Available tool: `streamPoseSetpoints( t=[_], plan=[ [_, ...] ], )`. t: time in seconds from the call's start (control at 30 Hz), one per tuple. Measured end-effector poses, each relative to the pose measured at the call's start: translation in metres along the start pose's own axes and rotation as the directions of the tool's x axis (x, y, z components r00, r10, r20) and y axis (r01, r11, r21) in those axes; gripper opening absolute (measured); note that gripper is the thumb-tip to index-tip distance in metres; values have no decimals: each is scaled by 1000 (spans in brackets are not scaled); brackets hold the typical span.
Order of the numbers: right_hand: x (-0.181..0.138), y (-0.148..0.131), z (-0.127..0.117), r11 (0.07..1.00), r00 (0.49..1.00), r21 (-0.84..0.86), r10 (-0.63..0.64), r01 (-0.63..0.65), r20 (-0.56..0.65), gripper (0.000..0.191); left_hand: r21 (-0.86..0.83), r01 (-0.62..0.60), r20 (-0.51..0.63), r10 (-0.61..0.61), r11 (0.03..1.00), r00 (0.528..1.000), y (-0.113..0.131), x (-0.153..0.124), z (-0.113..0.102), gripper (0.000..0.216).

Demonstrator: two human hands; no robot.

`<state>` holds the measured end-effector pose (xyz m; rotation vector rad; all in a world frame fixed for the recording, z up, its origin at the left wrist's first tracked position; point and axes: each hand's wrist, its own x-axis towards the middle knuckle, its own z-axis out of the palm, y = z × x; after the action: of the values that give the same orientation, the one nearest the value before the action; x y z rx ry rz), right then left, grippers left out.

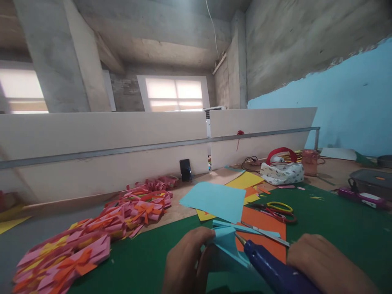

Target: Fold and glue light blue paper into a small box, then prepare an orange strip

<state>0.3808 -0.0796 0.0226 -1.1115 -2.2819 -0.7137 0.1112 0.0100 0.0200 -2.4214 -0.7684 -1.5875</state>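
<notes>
My left hand (190,259), at the bottom middle, pinches a folded light blue paper piece (225,239) between thumb and fingers. My right hand (324,261) is closed at the back of a dark blue glue gun (272,265); its grip is hidden. The gun's metal tip points left, right at the edge of the blue paper piece. Just behind, a light blue paper strip (260,230) and a thin silver tool (269,235) lie over an orange paper sheet (269,220). The silver tool's near end reaches my right hand, and I cannot tell if they touch.
Scissors with yellow and red handles (280,210) lie beyond the orange sheet, near a large light blue sheet (217,200) and yellow paper (245,179). Pink and orange paper bows (131,212) are heaped left. A phone (185,170) leans at the back, left of a fabric basket (281,173).
</notes>
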Motion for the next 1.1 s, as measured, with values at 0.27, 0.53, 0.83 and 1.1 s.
streamPoseSetpoints(
  t=[0.27, 0.53, 0.83, 1.1],
  plan=[
    [16, -10, -5, 999, 999, -16, -33, 32, -44, 21, -51, 27, -23, -28, 998, 999, 4, 2, 0, 16],
    [7, -1, -1, 1000, 1000, 28, -4, 4, -10, 17, -39, 93, -55, -95, 995, 994, 3, -3, 1, 13],
    [8, -8, -1, 996, 999, 70, 49, -49, 2, 12, -78, 91, -74, -97, 993, 992, 5, -1, 2, 13],
    [-12, 50, 12, 869, 860, -27, 484, -494, -158, 14, -114, 258, -88, -269, 959, 959, 9, -3, 3, 11]
  ],
)
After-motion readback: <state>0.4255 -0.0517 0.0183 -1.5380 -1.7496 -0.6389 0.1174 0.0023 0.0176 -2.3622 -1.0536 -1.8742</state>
